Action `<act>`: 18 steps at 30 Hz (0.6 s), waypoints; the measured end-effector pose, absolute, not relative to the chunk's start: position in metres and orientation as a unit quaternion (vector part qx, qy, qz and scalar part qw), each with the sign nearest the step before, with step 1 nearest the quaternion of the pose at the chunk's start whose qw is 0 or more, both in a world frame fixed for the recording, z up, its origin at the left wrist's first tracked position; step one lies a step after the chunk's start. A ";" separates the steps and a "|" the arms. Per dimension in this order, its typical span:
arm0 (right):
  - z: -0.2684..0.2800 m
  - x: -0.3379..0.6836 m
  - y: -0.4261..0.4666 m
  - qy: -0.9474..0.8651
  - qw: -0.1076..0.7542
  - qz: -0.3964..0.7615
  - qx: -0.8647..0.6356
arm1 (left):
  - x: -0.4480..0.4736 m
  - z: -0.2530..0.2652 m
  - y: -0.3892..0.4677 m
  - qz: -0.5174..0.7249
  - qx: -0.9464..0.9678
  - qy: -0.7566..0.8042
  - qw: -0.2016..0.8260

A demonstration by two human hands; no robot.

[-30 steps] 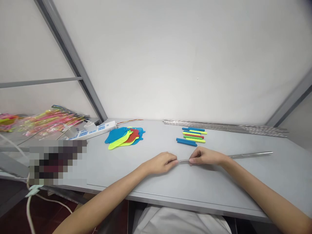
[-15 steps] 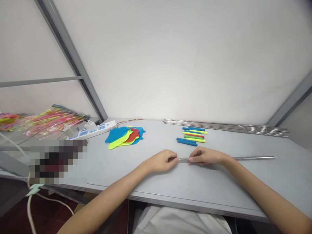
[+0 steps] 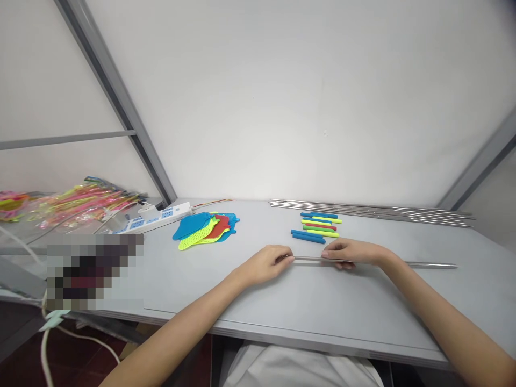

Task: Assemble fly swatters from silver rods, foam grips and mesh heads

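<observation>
My left hand [image 3: 271, 263] is closed on the left end of a thin metal rod [image 3: 306, 258], thumb and fingers pinched together. The rod runs rightward, just above the tabletop, to my right hand [image 3: 355, 251]. My right hand's thumb lies above the rod and its fingers curl beneath it. Beyond the right wrist, a thicker-looking stretch of metal rod [image 3: 433, 265] shows; whether it is one piece or several together, I cannot tell. Behind my hands lie several coloured handle tubes [image 3: 318, 228] in blue, yellow, green and red.
Blue, yellow and red flyswatter heads [image 3: 201, 231] lie in a pile left of centre. Long metal rods [image 3: 371, 209] lie along the back wall. A white power strip [image 3: 161, 216] and bagged colourful items [image 3: 92, 199] are at left, near a pixelated dark object [image 3: 92, 269].
My right hand has slid a little to the right along the rod, so more rod shows between my hands. My left hand has stayed nearly in place.
</observation>
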State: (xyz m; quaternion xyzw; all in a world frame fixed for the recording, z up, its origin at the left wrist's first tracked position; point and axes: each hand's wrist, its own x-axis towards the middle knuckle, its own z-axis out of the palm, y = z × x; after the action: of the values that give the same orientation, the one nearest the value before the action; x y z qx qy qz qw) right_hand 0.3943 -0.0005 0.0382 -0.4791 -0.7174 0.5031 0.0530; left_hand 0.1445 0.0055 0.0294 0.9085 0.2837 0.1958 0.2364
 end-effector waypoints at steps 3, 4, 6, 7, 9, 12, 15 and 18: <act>0.034 0.409 0.005 -0.697 0.076 0.475 -0.533 | 0.143 0.033 0.008 0.233 0.890 0.306 0.245; 0.032 0.414 0.007 -0.693 0.077 0.465 -0.546 | 0.142 0.035 0.008 0.245 0.884 0.313 0.244; 0.031 0.423 0.010 -0.686 0.077 0.450 -0.567 | 0.140 0.038 0.010 0.269 0.873 0.328 0.241; 0.030 0.427 0.011 -0.681 0.079 0.446 -0.575 | 0.140 0.039 0.011 0.280 0.867 0.336 0.239; 0.031 0.433 0.013 -0.672 0.085 0.445 -0.585 | 0.138 0.040 0.013 0.302 0.854 0.352 0.238; 0.033 0.437 0.013 -0.664 0.088 0.450 -0.591 | 0.138 0.041 0.015 0.326 0.835 0.370 0.245; 0.037 0.438 0.011 -0.664 0.085 0.444 -0.595 | 0.138 0.040 0.017 0.344 0.813 0.381 0.275; 0.042 0.436 0.008 -0.660 0.079 0.447 -0.599 | 0.137 0.039 0.021 0.381 0.774 0.391 0.321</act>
State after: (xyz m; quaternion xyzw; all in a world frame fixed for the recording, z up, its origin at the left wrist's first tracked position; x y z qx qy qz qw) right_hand 0.4360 0.0080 0.0416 -0.5992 -0.6598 0.4466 0.0790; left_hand 0.1367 0.0213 0.0391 0.7740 0.3913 0.3807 0.3206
